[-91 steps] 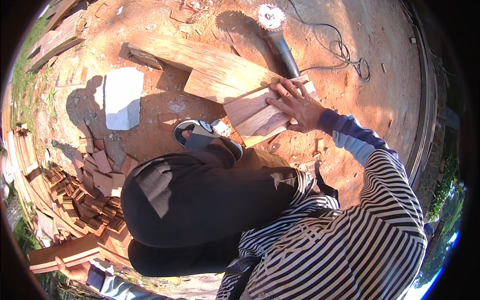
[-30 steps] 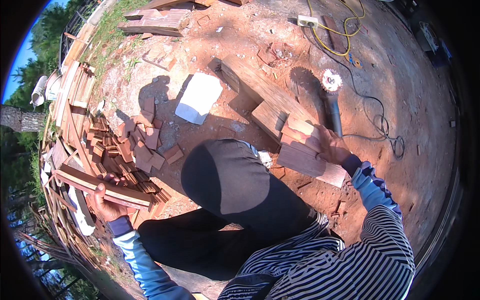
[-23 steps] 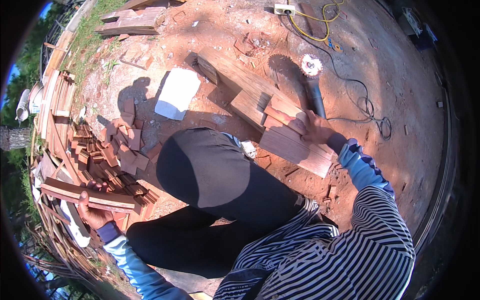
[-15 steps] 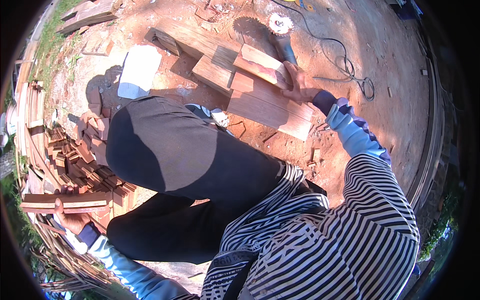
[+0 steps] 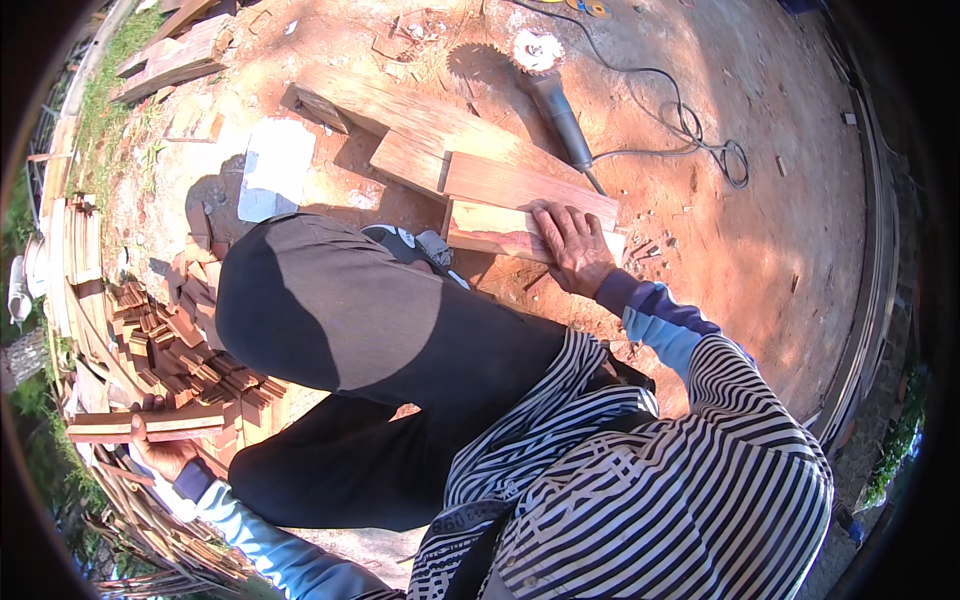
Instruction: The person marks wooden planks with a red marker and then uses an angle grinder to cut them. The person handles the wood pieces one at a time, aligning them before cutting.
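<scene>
Sunlit red dirt yard strewn with offcuts. Right hand [image 5: 575, 245] lies flat, fingers spread, on a reddish board [image 5: 520, 210] running 10 to 4 o'clock. Left hand [image 5: 160, 450] at 8 o'clock grips wooden slats [image 5: 140, 424] lying crosswise.

1. We are looking at an outdoor woodworking yard on bare red earth [image 5: 780, 230].
2. Rough planks [image 5: 420, 125] lie at upper centre, with a corded power cutter [image 5: 555, 95] and its cable [image 5: 690, 120] beside them.
3. Cut wood offcuts [image 5: 170, 340] are heaped at left; grass [image 5: 120, 60] edges the upper left.
</scene>
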Available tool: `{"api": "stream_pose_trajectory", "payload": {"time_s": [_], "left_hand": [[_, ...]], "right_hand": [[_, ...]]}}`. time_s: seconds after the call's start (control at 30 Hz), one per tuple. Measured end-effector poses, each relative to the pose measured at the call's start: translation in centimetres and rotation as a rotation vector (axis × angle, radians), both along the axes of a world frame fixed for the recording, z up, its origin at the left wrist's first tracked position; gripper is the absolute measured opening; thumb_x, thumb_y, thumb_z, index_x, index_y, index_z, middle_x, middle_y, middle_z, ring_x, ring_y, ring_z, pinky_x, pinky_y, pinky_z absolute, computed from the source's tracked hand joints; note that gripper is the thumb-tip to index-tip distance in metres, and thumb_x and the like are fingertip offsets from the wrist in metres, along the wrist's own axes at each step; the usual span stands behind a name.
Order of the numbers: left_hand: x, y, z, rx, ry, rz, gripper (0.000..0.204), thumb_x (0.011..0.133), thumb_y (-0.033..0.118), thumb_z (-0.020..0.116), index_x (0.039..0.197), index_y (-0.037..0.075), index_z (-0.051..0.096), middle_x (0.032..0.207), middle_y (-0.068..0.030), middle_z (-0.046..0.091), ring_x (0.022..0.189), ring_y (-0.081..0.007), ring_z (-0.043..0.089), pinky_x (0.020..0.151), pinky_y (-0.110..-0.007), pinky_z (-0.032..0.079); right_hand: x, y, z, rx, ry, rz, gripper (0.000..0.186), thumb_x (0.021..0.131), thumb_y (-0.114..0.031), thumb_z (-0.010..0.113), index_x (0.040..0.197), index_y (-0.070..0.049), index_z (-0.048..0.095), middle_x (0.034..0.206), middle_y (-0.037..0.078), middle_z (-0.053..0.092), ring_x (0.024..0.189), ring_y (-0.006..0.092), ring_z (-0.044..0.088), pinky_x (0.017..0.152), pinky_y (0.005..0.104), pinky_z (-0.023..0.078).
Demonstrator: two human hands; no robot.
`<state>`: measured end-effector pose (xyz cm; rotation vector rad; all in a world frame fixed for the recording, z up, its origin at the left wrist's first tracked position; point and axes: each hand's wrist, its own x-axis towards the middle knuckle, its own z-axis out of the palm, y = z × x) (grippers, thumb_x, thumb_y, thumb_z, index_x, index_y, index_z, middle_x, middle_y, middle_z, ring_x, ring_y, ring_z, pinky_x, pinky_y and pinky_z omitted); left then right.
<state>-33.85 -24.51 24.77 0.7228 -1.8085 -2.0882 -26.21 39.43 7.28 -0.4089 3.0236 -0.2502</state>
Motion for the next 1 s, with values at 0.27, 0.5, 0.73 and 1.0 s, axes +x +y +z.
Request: {"api": "stream_pose_trajectory", "payload": {"time_s": [0.27,0.5,0.73,1.0], "left_hand": [[0.3,0.3,0.1,-0.022,-0.020,-0.009,0.048,0.078,0.021,0.070,0.117,0.002,0.049,0.101,-0.0147,0.062,0.089,-0.0255,0.062,0.088,-0.045,0.053],[0.3,-0.3,-0.3,-0.015,-0.011,-0.037,0.049,0.079,0.021,0.069,0.119,0.002,0.048,0.102,-0.0152,0.061,0.091,-0.0257,0.062,0.087,-0.044,0.053],[0.6,0.5,-0.1,-0.012,-0.001,-0.004,0.050,0.079,0.022,0.070,0.118,0.000,0.047,0.102,-0.0169,0.061,0.090,-0.0265,0.061,0.085,-0.045,0.052],[-0.2,3.3,1.0,-0.104,0.097,0.024,0.044,0.075,0.017,0.070,0.109,0.000,0.049,0.089,-0.0166,0.062,0.076,-0.0262,0.064,0.071,-0.042,0.057]], "right_hand": [[-0.5,-0.1,0.8,-0.010,-0.139,0.003,0.078,0.063,-0.011,0.067,0.132,0.009,0.036,0.124,0.028,0.045,0.108,0.0425,0.048,0.087,0.0525,0.040],[-4.0,1.4,1.4,-0.019,0.046,-0.042,0.061,0.078,-0.013,0.059,0.130,0.010,0.035,0.125,0.030,0.047,0.112,0.0449,0.049,0.093,0.0545,0.038],[-5.4,3.5,-0.4,-0.110,-0.200,-0.066,0.091,0.072,-0.034,0.074,0.142,-0.003,0.026,0.141,0.019,0.034,0.131,0.0378,0.034,0.105,0.0541,0.031],[-7.1,2.7,-1.2,-0.159,-0.215,-0.109,0.088,0.066,-0.032,0.077,0.134,0.003,0.033,0.125,0.024,0.045,0.115,0.0417,0.045,0.100,0.0471,0.039]]}}
